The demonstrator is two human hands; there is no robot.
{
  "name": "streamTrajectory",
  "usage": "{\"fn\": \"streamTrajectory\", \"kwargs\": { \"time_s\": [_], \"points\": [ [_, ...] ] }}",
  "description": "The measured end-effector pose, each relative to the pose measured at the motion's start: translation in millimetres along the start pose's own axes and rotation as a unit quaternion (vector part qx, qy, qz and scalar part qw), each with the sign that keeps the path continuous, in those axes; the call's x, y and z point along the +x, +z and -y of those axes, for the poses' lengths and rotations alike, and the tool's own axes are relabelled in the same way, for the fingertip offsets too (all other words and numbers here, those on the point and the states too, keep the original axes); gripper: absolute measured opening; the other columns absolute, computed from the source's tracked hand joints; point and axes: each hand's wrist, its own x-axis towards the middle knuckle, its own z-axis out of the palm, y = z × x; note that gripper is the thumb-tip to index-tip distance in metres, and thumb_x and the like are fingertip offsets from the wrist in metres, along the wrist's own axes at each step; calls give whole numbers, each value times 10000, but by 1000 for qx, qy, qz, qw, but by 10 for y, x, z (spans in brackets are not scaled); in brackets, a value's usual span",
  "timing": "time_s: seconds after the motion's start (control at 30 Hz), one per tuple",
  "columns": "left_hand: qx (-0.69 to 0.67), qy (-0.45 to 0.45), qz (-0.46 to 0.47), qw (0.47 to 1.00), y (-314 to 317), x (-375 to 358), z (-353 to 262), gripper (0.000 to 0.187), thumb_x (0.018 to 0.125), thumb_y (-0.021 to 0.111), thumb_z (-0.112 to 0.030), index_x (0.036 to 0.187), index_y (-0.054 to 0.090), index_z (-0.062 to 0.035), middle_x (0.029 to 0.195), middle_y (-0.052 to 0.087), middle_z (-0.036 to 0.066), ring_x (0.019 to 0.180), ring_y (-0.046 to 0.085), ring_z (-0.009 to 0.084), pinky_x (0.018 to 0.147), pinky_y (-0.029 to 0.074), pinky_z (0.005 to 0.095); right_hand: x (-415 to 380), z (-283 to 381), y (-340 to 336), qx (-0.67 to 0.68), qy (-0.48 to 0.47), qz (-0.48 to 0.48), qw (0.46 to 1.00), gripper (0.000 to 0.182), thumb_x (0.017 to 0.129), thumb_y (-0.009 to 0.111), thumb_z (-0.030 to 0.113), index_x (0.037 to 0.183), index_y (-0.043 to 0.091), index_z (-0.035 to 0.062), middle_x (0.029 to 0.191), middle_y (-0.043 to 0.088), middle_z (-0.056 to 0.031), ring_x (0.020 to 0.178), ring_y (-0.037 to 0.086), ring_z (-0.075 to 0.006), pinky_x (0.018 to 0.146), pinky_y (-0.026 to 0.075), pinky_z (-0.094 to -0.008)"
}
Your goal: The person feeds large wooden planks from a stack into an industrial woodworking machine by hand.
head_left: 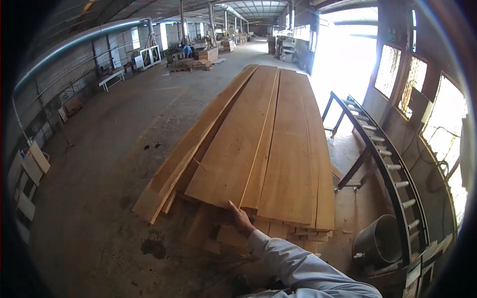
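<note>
My right hand [239,218] reaches in from the lower right, in a light long sleeve [293,258]. It is closed at the near end of a wide wooden plank [231,164], the thumb lying over the plank's end and the other fingers mostly hidden. A thin wood strip [258,149] runs lengthwise along the plank, its near end close to the hand. To the right lies another wide plank [290,149]. Narrower boards [194,144] rest along the left side, their near ends jutting out. More boards are stacked below. My left hand is out of view.
A metal roller conveyor [385,154] stands right of the stack, with a grey bucket [377,243] near its lower end. Wood pieces [32,169] lean at far left. Farther back are a white bench [112,77], wood piles [198,62] and a person in blue [187,50].
</note>
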Motion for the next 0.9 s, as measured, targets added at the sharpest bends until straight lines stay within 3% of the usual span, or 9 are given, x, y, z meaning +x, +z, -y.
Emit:
{"fn": "streamTrajectory", "kwargs": {
  "time_s": [0.2, 0.3, 0.4, 0.53, 0.63, 0.73, 0.8, 0.87, 0.9],
  "points": [
    [1, 2, -10, 1000, -146, -264, 198, 454, 984, 485, -481, 1130, 607, -68, 1077, 681, 110, 957, 657, 204, 797, 530, 362, -157, 345, 290, 240, 92, 39, 966, 578, 967, 593, 361, 1354, 468, -49, 1328, 549, -232, 1169, 591, -355, 1001, 504, -472],
    [1, -2, -16, 1000, -233, -482, 432, 458, 983, 485, -484, 1129, 608, -68, 1078, 681, 109, 960, 656, 204, 802, 528, 362, -145, 210, 235, 295, 107, -30, 949, 510, 972, 589, 328, 1340, 504, -14, 1313, 562, -231, 1173, 586, -369, 1015, 492, -484],
    [4, -7, -25, 1000, -312, -675, 600, 461, 982, 485, -487, 1129, 609, -68, 1079, 680, 109, 963, 656, 204, 807, 526, 362, -654, 157, -263, 333, 24, -2, 943, 409, 984, 568, 280, 1305, 553, 27, 1287, 586, -216, 1162, 594, -366, 1019, 490, -477],
    [3, -19, -35, 999, -282, -870, 873, 467, 981, 485, -492, 1128, 610, -67, 1081, 680, 108, 967, 655, 204, 813, 524, 362, -2367, 862, -891, 227, 74, -127, 963, 353, 1006, 509, 265, 1280, 575, 51, 1256, 611, -194, 1140, 610, -352, 1001, 495, -479],
    [12, -1, -27, 1000, -139, -878, 926, 470, 979, 485, -496, 1127, 611, -67, 1083, 679, 108, 970, 655, 204, 818, 522, 362, -3523, 811, -1694, 191, 11, -152, 970, 394, 976, 545, 308, 1266, 582, 43, 1204, 637, -181, 1062, 641, -346, 945, 517, -462],
    [15, 63, 11, 998, 285, -641, 832, 474, 978, 485, -499, 1126, 612, -67, 1084, 679, 108, 973, 654, 203, 822, 520, 362, -4725, 939, -2335, 105, -6, -242, 965, 413, 929, 605, 325, 1203, 615, 17, 1076, 692, -141, 895, 691, -295, 780, 557, -411],
    [39, 136, 45, 989, 1211, -1331, -48, 519, 981, 472, -511, 1206, 600, -61, 1113, 671, 105, 996, 651, 199, 857, 512, 346, -5498, 1117, -2604, 63, -5, -279, 958, 391, 898, 637, 319, 1138, 647, 10, 960, 712, -102, 787, 699, -239, 664, 560, -364],
    [161, 205, -13, 965, 1988, -1534, -442, 578, 978, 479, -523, 1270, 575, -34, 1156, 666, 96, 1015, 649, 198, 872, 515, 324, -6098, 998, -2973, 53, -29, -344, 937, 377, 873, 659, 321, 1092, 664, 14, 913, 711, -83, 747, 693, -203, 603, 551, -330],
    [183, 211, 64, 958, 2412, -1798, -678, 581, 977, 485, -524, 1256, 586, -24, 1150, 668, 90, 1024, 647, 197, 881, 511, 320, -6367, 964, -3081, 38, -35, -349, 936, 380, 869, 662, 323, 1089, 663, 13, 908, 710, -80, 742, 692, -204, 603, 552, -334]
  ]
}}
